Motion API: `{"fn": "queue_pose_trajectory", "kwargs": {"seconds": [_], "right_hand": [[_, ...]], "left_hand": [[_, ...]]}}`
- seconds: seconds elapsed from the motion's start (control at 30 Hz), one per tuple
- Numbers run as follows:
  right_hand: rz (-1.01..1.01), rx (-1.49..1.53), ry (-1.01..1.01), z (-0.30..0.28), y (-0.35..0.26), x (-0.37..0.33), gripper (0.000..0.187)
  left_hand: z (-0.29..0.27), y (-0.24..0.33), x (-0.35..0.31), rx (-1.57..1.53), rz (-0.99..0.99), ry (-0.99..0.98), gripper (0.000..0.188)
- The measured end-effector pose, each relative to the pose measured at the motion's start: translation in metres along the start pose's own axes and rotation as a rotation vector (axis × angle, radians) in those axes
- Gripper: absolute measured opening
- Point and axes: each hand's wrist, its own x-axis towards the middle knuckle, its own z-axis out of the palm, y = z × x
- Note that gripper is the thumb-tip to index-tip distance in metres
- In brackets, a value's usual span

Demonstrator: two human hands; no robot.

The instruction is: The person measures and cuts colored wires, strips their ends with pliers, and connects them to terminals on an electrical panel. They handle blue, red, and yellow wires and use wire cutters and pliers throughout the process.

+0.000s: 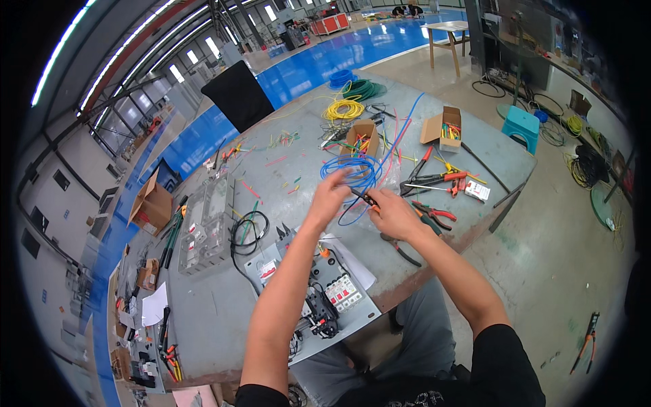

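Over the near part of the grey worktable, my left hand (330, 198) is closed at the near side of a loose coil of blue wire (359, 169). My right hand (393, 214) wraps round a small dark hand tool with orange on its grip, seemingly pliers (368, 199). The tool's jaws point toward my left fingertips, where the blue wire runs; whether they bite on it is too small to tell. Below my forearms lies a metal mounting plate (363, 317) carrying a row of white circuit breakers (343, 292) and black wired parts.
Red-handled cutters (434, 180), red pliers (442, 214) and a white packet (477, 190) lie right of my hands. Beyond stand open cartons (450, 141) and a yellow wire coil (343, 108). Leftward sits a clear-lidded grey box (207, 227). A turquoise stool (521, 127) stands past the right edge.
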Motion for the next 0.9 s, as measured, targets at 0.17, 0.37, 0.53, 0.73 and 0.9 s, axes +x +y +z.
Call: {"fn": "queue_pose_trajectory", "kwargs": {"seconds": [0.17,0.37,0.53,0.73,0.9], "right_hand": [[-0.012,-0.108,-0.01,0.022,-0.001,0.034,0.032],[-0.063,-0.145,0.072,0.028,0.004,0.097,0.025],[0.068,-0.171,-0.11,0.023,0.043,0.102,0.04],[0.111,-0.394,-0.14,0.034,0.07,0.005,0.055],[0.122,0.686,-0.11,0.021,-0.005,-0.008,0.045]], "left_hand": [[-0.011,0.058,0.053,0.611,0.071,-0.045,0.046],[-0.031,0.026,0.12,0.586,0.112,0.164,0.028],[-0.114,0.069,0.105,-0.167,-0.095,0.343,0.024],[-0.126,0.086,-0.063,-0.258,-0.163,0.105,0.026],[-0.043,0.079,-0.209,-0.317,-0.349,0.091,0.024]]}}
